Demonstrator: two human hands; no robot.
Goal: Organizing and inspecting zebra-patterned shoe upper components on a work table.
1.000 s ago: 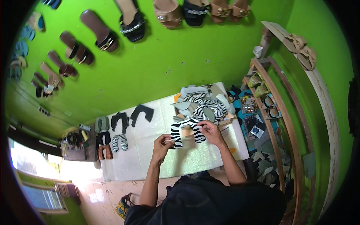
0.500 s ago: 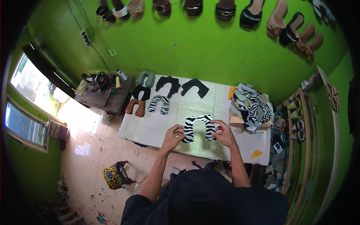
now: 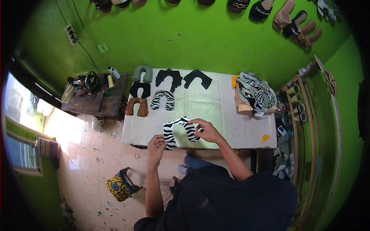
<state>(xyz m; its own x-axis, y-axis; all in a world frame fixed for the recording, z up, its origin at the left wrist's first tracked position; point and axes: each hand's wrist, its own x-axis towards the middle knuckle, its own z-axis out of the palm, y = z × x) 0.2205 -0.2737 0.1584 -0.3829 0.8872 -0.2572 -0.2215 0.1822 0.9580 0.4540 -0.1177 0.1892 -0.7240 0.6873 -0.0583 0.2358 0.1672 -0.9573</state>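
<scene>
From my remote seat, I'd keep the black-and-white zebra-striped, U-shaped sheet piece [image 3: 169, 131] just taut between both hands, pinching only the edges so it doesn't crease, and even up its legs, since the left end sits lower. It's held between the hands, over the near edge of the white-covered table [image 3: 231, 125]; can't tell if it touches. Left hand [image 3: 156, 144]: fingers nearly closed, pinching the left leg low on its outer side. Right hand [image 3: 207, 131]: part-open, index finger at the upper bend, thumb by the right leg, gripping lightly. Beyond the hands, ahead-left: a matching zebra-striped arch [image 3: 163, 95], then a brown mottled arch [image 3: 136, 101]. Right of the right hand, an orange half-round scrap [image 3: 266, 138]. Farther ahead-right, a heap of grey and zebra-striped offcuts [image 3: 257, 92]. Farther ahead of the left hand, black sheet arches [image 3: 169, 74].
</scene>
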